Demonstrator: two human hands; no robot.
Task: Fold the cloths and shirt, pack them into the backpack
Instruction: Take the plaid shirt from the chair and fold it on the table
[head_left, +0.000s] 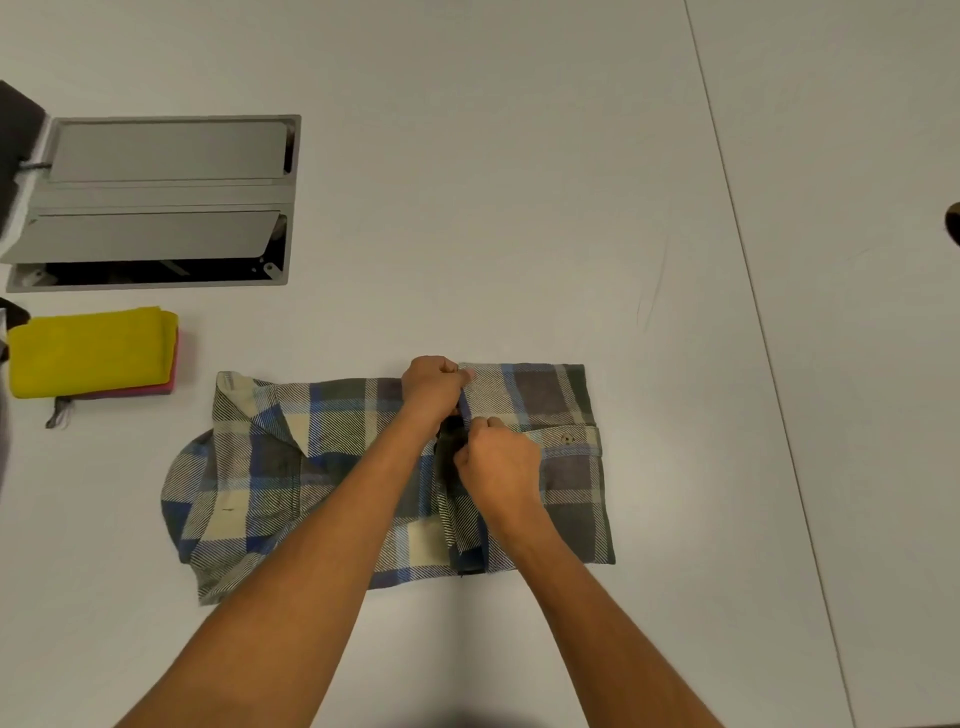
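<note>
Plaid shirt (270, 467) flat on table (519, 208), gripped at the folded edge by left hand (434, 387) and right hand (498, 462), fingers curled. Table hatch (156, 200) ajar, interior dark. Dark bag (15, 150) cropped at left edge.

Plaid shirt (291, 467): woven cloth, matt, with a fine diagonal twill texture. Yellow cloth (88, 353) and pink cloth (169, 385) near the tabletop's left edge: soft, matt fabric. Tabletop (519, 182): smooth, matt grey. Inset hatch (156, 200): smooth grey metal, faint sheen.

Your left hand (434, 387) and right hand (496, 462) both pinch the folded blue-grey plaid flannel shirt (270, 483) — its fold edge, mid-table.
</note>
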